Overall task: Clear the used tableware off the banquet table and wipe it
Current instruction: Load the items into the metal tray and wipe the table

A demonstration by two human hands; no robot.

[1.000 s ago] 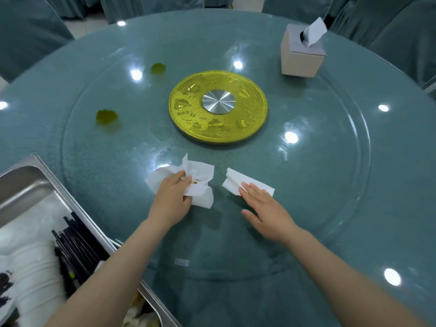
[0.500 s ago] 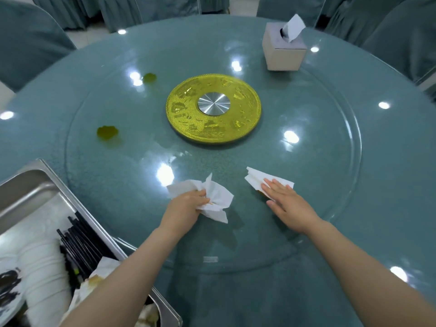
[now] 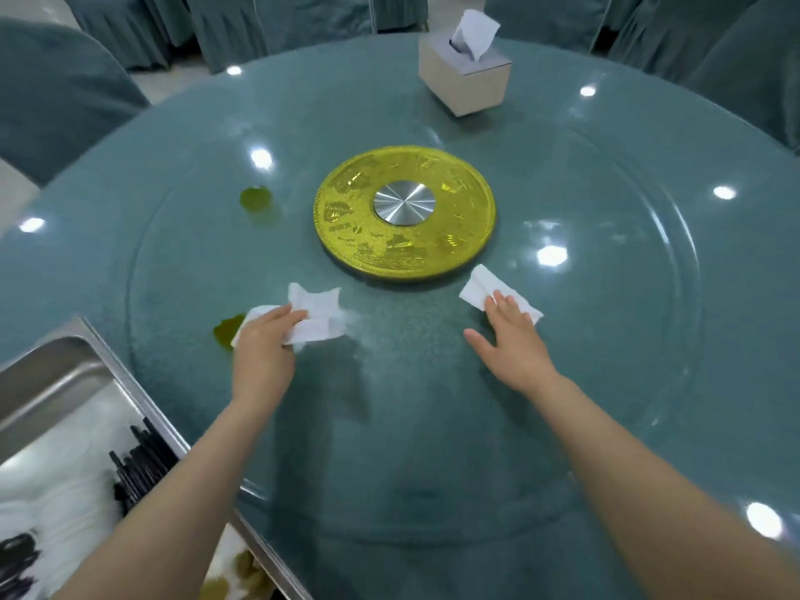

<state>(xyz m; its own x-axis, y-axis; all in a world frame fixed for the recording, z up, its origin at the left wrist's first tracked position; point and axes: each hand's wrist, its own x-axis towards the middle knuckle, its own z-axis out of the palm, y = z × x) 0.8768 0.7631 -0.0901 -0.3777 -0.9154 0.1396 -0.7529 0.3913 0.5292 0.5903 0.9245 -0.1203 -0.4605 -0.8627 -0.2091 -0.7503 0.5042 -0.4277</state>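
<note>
My left hand [image 3: 264,348] pinches a crumpled white tissue [image 3: 318,318] beside a yellow-green spill [image 3: 227,335]; my right hand [image 3: 513,339], fingers spread, presses a folded white tissue [image 3: 478,288] on the teal glass table [image 3: 649,339].

Teal-covered chairs [image 3: 60,93] ring the upper frame; pale floor [image 3: 17,188] shows at left; ceiling lights glint off glass.
</note>
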